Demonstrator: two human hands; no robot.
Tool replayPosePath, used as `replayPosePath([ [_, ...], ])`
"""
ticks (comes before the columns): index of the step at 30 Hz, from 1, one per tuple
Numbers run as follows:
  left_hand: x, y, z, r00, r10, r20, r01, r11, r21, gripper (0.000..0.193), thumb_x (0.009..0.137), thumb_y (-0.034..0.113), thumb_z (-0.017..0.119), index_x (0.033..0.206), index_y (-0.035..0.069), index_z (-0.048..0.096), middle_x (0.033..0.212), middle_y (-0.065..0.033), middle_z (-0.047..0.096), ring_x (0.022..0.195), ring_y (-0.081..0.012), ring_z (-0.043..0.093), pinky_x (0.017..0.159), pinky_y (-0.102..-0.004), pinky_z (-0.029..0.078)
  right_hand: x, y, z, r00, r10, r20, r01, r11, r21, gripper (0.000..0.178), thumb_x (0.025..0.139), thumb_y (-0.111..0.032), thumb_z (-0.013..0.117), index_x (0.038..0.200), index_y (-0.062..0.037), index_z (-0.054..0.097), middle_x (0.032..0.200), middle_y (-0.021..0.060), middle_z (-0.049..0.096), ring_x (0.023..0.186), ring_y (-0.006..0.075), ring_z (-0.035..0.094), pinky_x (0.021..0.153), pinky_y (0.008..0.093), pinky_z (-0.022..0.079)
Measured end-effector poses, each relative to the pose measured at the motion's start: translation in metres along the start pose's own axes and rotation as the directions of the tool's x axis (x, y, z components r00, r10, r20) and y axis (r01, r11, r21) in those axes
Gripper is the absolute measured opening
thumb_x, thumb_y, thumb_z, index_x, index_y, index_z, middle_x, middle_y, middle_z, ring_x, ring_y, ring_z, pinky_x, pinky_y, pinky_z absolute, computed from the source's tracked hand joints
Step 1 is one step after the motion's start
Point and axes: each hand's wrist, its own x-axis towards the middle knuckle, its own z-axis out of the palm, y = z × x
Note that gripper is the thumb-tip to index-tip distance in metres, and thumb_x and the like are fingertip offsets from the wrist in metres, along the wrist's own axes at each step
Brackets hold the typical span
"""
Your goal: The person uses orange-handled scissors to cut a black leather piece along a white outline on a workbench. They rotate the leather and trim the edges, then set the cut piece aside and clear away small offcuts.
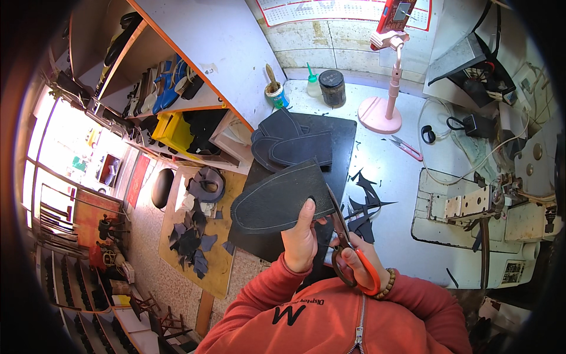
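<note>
My left hand [301,242] grips a dark leather piece [271,203], rounded at one end, with the thumb on top and the fingers underneath. In my right hand [358,261] is a pair of scissors [372,272] with red and dark handles. The blades lie along the right edge of the leather piece, close to my left fingers; whether they bite into it I cannot make out. Just beyond, several similar dark leather pieces [303,150] lie stacked on a black mat [344,131].
Leather offcuts [367,206] lie right of the mat, with pink-handled snips [407,147] farther back. A pink phone stand [380,115], black jar [332,88], green-tipped bottle [313,87] and brush pot [275,94] stand behind. A sewing machine [471,203] occupies the right; more scraps [191,239] lie at left.
</note>
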Motion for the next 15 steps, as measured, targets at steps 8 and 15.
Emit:
replayPosePath([
  [8, 0.0, 0.001, -0.002, 1.0, -0.025, 0.013, 0.025, 1.0, 0.0, 0.014, 0.094, 0.01, 0.057, 0.106, 0.003, 0.06, 0.09, -0.0064, 0.065, 0.073, -0.0151, 0.061, 0.063, -0.0277, 0.05, 0.003, -0.002, -0.002, 1.0, -0.01, -0.002, 0.01, 0.997, -0.082, 0.049, 0.095, -0.046, 0.056, 0.118, -0.0036, 0.048, 0.068, -0.0038, 0.047, 0.052, 0.0032, 0.04, 0.047, 0.0189, 0.034],
  [15, -0.009, -0.003, -0.003, 0.992, -0.095, 0.079, 0.094, 0.995, 0.019, 0.015, 0.094, 0.01, 0.056, 0.107, 0.002, 0.058, 0.089, -0.0073, 0.064, 0.073, -0.0158, 0.062, 0.061, -0.0299, 0.053, 0.01, -0.009, -0.003, 0.997, -0.076, 0.011, 0.076, 0.984, -0.16, 0.069, 0.089, -0.065, 0.05, 0.12, -0.0035, 0.046, 0.072, -0.0028, 0.048, 0.057, 0.0042, 0.042, 0.049, 0.0193, 0.037],
])
